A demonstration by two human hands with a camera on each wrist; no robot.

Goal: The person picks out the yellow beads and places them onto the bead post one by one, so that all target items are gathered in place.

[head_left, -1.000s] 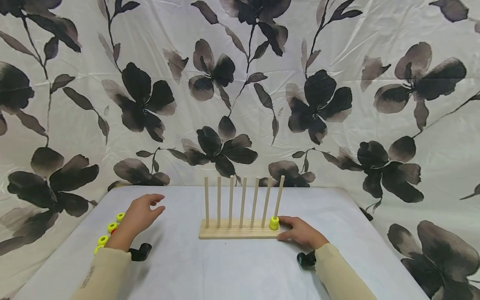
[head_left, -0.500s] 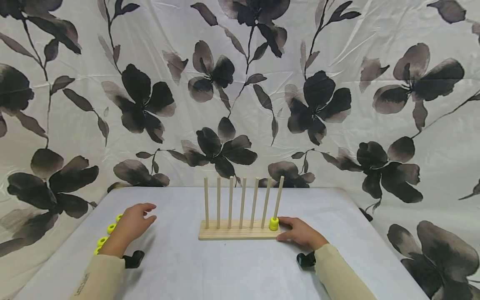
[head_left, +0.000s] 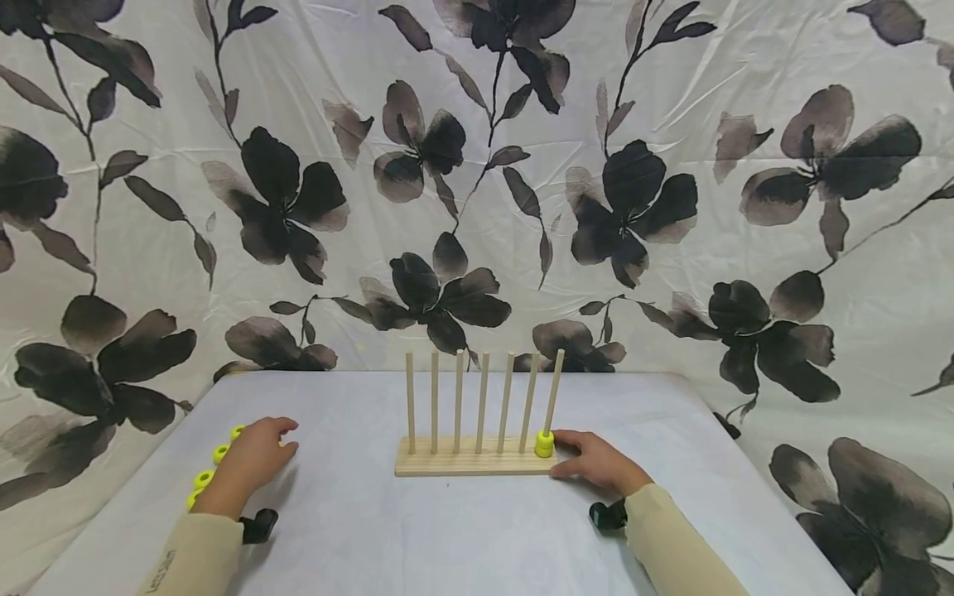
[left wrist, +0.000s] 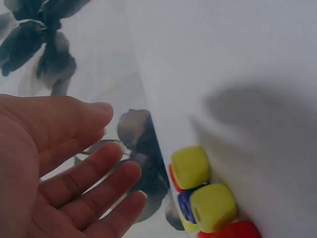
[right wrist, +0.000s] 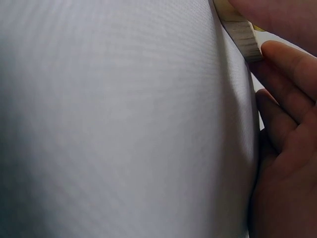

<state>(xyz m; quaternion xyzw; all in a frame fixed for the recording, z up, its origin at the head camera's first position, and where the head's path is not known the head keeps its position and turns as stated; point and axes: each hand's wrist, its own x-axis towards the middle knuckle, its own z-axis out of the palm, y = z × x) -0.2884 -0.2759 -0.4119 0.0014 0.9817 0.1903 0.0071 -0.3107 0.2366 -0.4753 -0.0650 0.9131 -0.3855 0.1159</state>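
Note:
A wooden peg rack (head_left: 477, 468) with a row of several upright dowels stands mid-table. Two yellow beads (head_left: 545, 444) are stacked on its rightmost dowel. My right hand (head_left: 596, 460) pinches the right end of the rack's base, thumb at the front and fingers behind; in the right wrist view the base's end (right wrist: 242, 37) sits between them. My left hand (head_left: 257, 459) hovers at the table's left with nothing in it, thumb and fingers apart. Beside and partly behind it lie loose yellow beads (head_left: 204, 478). The left wrist view shows yellow (left wrist: 214, 208), blue (left wrist: 186, 204) and red beads (left wrist: 240, 231).
A white cloth covers the table (head_left: 477, 546). Behind it hangs a floral-patterned curtain (head_left: 522, 207). The loose beads lie near the table's left edge. A small black device is strapped at each wrist.
My left hand has moved left and toward me, over the loose beads, and lower in view. The red bead seen earlier beside it is now hidden. My right hand stays at the rack.

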